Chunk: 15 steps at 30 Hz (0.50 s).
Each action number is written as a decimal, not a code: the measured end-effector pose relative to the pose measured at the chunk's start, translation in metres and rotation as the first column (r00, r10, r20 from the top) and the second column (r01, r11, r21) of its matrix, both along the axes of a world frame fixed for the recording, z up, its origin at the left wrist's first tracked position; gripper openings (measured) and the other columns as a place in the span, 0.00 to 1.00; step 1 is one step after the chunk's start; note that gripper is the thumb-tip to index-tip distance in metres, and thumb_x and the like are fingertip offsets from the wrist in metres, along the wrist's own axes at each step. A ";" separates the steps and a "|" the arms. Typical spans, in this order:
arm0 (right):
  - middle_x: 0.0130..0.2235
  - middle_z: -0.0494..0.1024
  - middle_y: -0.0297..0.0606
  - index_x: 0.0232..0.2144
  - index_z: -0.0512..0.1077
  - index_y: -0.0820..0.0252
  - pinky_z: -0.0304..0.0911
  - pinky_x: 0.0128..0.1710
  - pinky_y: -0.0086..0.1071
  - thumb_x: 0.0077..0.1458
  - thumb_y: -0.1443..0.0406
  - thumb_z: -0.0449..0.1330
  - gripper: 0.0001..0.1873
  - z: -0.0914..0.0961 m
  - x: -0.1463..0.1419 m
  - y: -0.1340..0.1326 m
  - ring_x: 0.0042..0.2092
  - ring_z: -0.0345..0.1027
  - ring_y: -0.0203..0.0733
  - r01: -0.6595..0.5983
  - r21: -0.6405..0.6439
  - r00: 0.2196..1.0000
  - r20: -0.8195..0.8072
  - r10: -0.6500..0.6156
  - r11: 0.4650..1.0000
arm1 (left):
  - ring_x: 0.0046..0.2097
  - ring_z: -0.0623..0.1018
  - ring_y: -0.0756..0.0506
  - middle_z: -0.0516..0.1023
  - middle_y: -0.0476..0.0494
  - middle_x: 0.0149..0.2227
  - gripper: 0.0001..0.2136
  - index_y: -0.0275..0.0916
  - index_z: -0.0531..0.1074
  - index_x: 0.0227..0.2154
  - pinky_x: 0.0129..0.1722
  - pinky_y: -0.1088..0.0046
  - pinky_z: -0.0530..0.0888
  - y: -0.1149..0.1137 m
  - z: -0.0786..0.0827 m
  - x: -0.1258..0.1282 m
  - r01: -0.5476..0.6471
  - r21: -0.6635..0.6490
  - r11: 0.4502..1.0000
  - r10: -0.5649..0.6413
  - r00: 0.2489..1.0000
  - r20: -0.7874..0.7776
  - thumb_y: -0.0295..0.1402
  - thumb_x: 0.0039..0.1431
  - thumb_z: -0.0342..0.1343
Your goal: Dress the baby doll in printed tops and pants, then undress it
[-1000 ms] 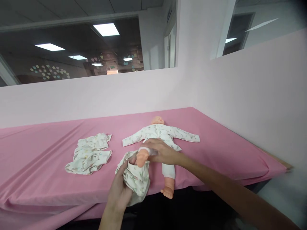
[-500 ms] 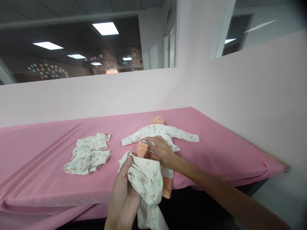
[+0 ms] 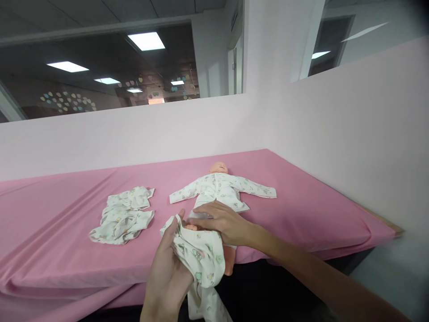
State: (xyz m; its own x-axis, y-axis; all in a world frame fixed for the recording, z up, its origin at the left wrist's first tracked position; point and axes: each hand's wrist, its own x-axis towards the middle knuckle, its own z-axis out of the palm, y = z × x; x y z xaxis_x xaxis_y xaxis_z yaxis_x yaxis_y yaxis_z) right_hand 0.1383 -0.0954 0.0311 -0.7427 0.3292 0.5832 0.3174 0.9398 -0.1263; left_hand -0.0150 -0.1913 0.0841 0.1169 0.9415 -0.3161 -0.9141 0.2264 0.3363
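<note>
Now, the left hand [image 3: 174,268] has a firm grasp on printed baby trousers [image 3: 203,257], thumb hooked over the near edge, palm under the bunched cloth, while a loose length dangles past the front of the surface [image 3: 301,223]. Just beyond, the right hand [image 3: 231,223] lies flat-fingered over the baby doll's raised leg; whether it truly clasps that leg, I can't tell, since the hand itself covers the contact. And look at the line-up: the doll's foot [image 3: 191,227] shows only its toes, right at the waist of the bunched cloth, between the two hands. The left hand is on the near side, cloth around it; the right is nearer the body. Beside the cloth, part of the other leg [image 3: 229,260] peeks out below the right wrist. Further out, the doll lies along a line running away from the person, its head [image 3: 219,167] at the far end, both sleeves of its printed jacket [image 3: 214,184] spread sideways. Off to the left, well apart, sits a crumpled pile of baby clothes [image 3: 122,217] on the pink sheet, with an interior window [image 3: 161,67] in the wall behind.
</note>
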 end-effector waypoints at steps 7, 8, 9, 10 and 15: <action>0.49 0.76 0.36 0.48 0.74 0.55 0.65 0.49 0.32 0.62 0.72 0.49 0.18 0.018 0.000 -0.027 0.49 0.69 0.36 -0.197 -0.485 0.979 -0.151 0.140 0.852 | 0.35 0.80 0.48 0.79 0.47 0.31 0.10 0.41 0.76 0.37 0.39 0.74 0.78 -0.019 -0.014 0.000 -0.019 -0.020 1.000 0.018 0.999 -0.037 0.35 0.65 0.49; 0.46 0.77 0.35 0.47 0.74 0.54 0.67 0.46 0.31 0.62 0.71 0.49 0.17 0.020 -0.001 -0.032 0.46 0.70 0.36 -0.191 -0.539 0.979 -0.167 0.118 0.821 | 0.35 0.80 0.49 0.79 0.47 0.32 0.10 0.42 0.76 0.39 0.40 0.75 0.78 -0.020 -0.017 0.001 -0.036 0.000 0.999 0.036 0.999 -0.040 0.34 0.65 0.49; 0.44 0.77 0.34 0.45 0.74 0.54 0.67 0.44 0.31 0.63 0.69 0.49 0.16 0.021 -0.002 -0.038 0.44 0.71 0.36 -0.178 -0.573 0.980 -0.178 0.091 0.800 | 0.35 0.80 0.49 0.79 0.48 0.32 0.10 0.43 0.76 0.41 0.40 0.75 0.78 -0.021 -0.020 0.003 -0.053 0.016 0.998 0.054 0.998 -0.045 0.32 0.65 0.49; 0.42 0.77 0.34 0.43 0.75 0.54 0.67 0.43 0.30 0.63 0.68 0.49 0.15 0.021 -0.003 -0.043 0.43 0.71 0.36 -0.164 -0.592 0.980 -0.188 0.062 0.789 | 0.35 0.80 0.49 0.79 0.48 0.33 0.11 0.45 0.76 0.43 0.41 0.75 0.77 -0.021 -0.024 0.004 -0.073 0.025 0.997 0.075 0.996 -0.055 0.31 0.65 0.49; 0.45 0.76 0.36 0.39 0.75 0.56 0.68 0.46 0.34 0.65 0.59 0.48 0.16 0.015 -0.012 -0.057 0.43 0.72 0.38 -0.159 -0.696 0.963 -0.265 -0.045 0.700 | 0.41 0.81 0.46 0.80 0.46 0.41 0.13 0.46 0.74 0.49 0.43 0.72 0.78 -0.021 -0.042 0.007 -0.161 -0.032 0.986 0.154 0.978 -0.144 0.31 0.64 0.50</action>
